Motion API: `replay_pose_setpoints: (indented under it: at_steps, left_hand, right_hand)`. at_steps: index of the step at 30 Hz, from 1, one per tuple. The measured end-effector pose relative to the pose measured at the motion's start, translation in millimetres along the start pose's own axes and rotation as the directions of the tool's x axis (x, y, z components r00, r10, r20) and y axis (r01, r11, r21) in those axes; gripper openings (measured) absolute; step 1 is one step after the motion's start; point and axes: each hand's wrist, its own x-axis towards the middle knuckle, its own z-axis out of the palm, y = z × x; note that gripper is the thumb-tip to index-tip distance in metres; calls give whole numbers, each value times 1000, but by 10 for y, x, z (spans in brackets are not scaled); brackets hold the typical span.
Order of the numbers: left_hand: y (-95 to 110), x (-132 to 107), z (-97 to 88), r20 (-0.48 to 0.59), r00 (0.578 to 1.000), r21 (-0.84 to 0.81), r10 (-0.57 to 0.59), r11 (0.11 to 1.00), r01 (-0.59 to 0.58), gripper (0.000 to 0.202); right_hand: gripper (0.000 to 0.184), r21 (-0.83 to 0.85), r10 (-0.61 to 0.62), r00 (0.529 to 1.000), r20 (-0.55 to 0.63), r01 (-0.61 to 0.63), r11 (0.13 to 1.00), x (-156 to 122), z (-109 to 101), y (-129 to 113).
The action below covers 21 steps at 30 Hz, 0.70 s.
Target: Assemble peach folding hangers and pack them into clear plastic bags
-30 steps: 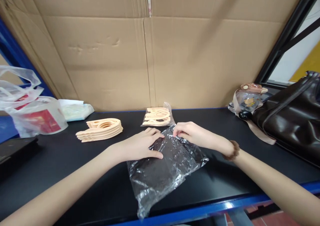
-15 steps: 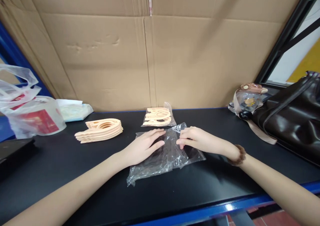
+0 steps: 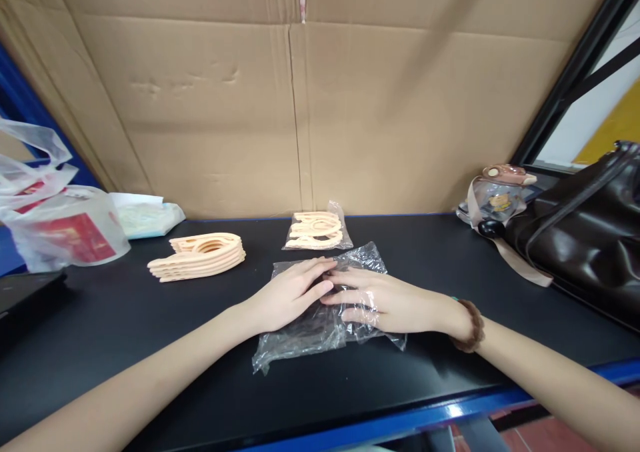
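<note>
A clear plastic bag [image 3: 300, 342] lies crumpled on the black tabletop in front of me. My left hand [image 3: 296, 293] rests flat across its left part, fingers stretched out. My right hand [image 3: 383, 299] reaches in from the right with its fingers spread, and shiny film covers them, so they appear to be inside the bag's opening. The fingertips of both hands are close together near the bag's middle. To the left sits a stack of several beige folding hangers [image 3: 200, 260]. Behind the bag, more beige hangers [image 3: 316, 231] lie packed in clear plastic.
A white plastic carrier bag [image 3: 65, 229] and a pale soft packet [image 3: 145, 217] stand at the back left, with a dark flat object [image 3: 30, 292] before them. A strapped drinking bottle [image 3: 500, 195] and a dark leather bag [image 3: 585, 229] are at right. Cardboard [image 3: 210, 105] closes off the back.
My right hand has opened from a pinch at the bag's edge and slid left, its fingers now under the film. My left hand has stayed in place on the bag.
</note>
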Motion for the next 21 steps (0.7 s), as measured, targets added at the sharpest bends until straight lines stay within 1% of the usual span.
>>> replay_pose_setpoints:
  at_steps: [2,5,6,8,10,14,15,17,19,21]
  left_hand:
    - [18,-1,6,10,1000,2,29,1000,-29,54]
    - [37,-12,6,18,997,3,71,997,-71,53]
    - [42,-18,4,24,997,3,79,997,-80,53]
    - [53,-33,-5,46,995,0,90,996,-90,56]
    - [65,-49,-16,73,992,-5,103,995,-103,62]
    - [108,-58,-38,84,987,-10,141,990,-140,75]
    - [124,-53,-42,83,985,-2,149,989,-149,77]
    - [161,-36,-43,87,983,24,162,986,-164,77]
    - [199,-16,-34,97,980,53,174,982,-179,75]
    - [230,0,-21,105,976,73,189,978,-197,74]
  right_hand:
    - [37,7,-12,999,-45,12,1000,12,28,-21]
    - [39,14,-17,998,-68,18,1000,22,50,-36]
    - [44,10,-28,997,-67,29,1000,24,53,-38]
    - [59,1,-54,997,-53,55,999,25,56,-42]
    - [73,-7,-62,997,-44,62,998,25,57,-48]
    - [85,-13,-21,999,-37,21,1000,29,54,-70]
    - [85,-8,-7,999,-32,7,1000,32,54,-76]
    - [80,2,12,999,-33,-12,1000,44,58,-88]
    - [72,17,6,999,-40,-6,1000,61,72,-96]
    - [70,34,-13,999,-52,15,999,81,92,-103]
